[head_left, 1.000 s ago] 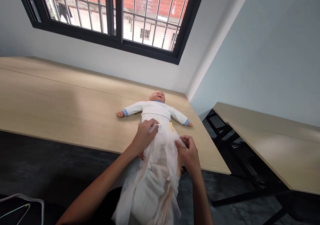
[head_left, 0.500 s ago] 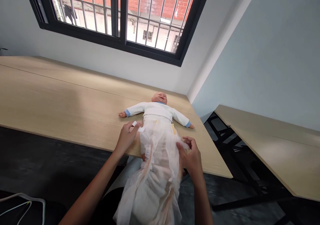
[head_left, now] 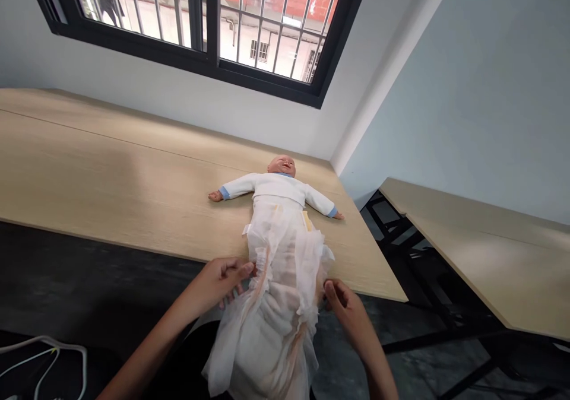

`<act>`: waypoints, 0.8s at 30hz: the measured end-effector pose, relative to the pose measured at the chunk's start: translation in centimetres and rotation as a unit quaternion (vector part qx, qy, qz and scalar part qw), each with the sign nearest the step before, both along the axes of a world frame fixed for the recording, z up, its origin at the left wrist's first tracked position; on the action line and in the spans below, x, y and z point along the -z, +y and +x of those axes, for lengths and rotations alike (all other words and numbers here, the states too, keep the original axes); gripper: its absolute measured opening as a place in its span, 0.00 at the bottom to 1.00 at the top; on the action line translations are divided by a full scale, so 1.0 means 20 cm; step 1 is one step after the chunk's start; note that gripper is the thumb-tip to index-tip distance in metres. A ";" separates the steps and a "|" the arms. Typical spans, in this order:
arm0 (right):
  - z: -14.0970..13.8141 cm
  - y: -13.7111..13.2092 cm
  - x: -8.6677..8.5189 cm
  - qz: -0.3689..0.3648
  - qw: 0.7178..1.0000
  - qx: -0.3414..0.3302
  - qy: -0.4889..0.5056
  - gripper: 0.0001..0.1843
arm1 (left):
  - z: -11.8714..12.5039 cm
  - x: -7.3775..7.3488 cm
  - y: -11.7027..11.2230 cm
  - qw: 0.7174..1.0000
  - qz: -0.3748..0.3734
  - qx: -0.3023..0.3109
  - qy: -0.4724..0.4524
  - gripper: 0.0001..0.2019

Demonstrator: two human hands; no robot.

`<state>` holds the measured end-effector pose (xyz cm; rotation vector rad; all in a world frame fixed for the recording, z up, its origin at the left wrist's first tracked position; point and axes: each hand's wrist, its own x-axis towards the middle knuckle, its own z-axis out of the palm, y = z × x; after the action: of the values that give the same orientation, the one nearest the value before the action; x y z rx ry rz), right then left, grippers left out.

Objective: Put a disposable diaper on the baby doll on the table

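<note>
A baby doll (head_left: 279, 187) in a white top with blue cuffs lies on its back on the table, arms spread. Over its lower body lies an opened white diaper (head_left: 276, 305), its ruffled length hanging past the table edge toward me. A small white tab (head_left: 246, 229) sticks out at its left side. My left hand (head_left: 228, 276) is at the diaper's left ruffle, thumb and forefinger close together, lower fingers loosely curled. At the opposite edge my right hand (head_left: 345, 302) has its fingertips drawn together; what they pinch is hidden. The doll's legs are mostly covered.
The light wooden table (head_left: 111, 192) runs along the wall beneath a barred window (head_left: 200, 26). A second table (head_left: 485, 251) with black legs stands at the right, across a gap. Pale cables (head_left: 66, 346) lie at the lower left.
Both hands have left the diaper's side tabs and moved down toward me along its edges. The left tab now sticks out free. The view has shifted slightly.
</note>
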<state>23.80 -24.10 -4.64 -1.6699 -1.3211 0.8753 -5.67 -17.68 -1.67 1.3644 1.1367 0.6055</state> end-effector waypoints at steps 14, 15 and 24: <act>-0.31 0.08 -0.17 0.045 0.970 0.086 0.222 0.31 | 0.23 0.02 -0.15 0.994 0.063 0.008 -0.090 0.33; -0.32 0.08 -0.17 0.046 0.963 0.063 0.259 0.33 | 0.23 0.01 -0.16 0.995 0.046 0.026 -0.088 0.33; -0.33 0.09 -0.14 0.034 0.954 0.006 0.298 0.48 | 0.21 0.00 -0.19 0.993 0.003 0.089 -0.083 0.33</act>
<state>17.22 -22.25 -1.86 -1.2165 -0.9072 1.1938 -1.52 -21.38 -1.62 1.3779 0.8703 0.5815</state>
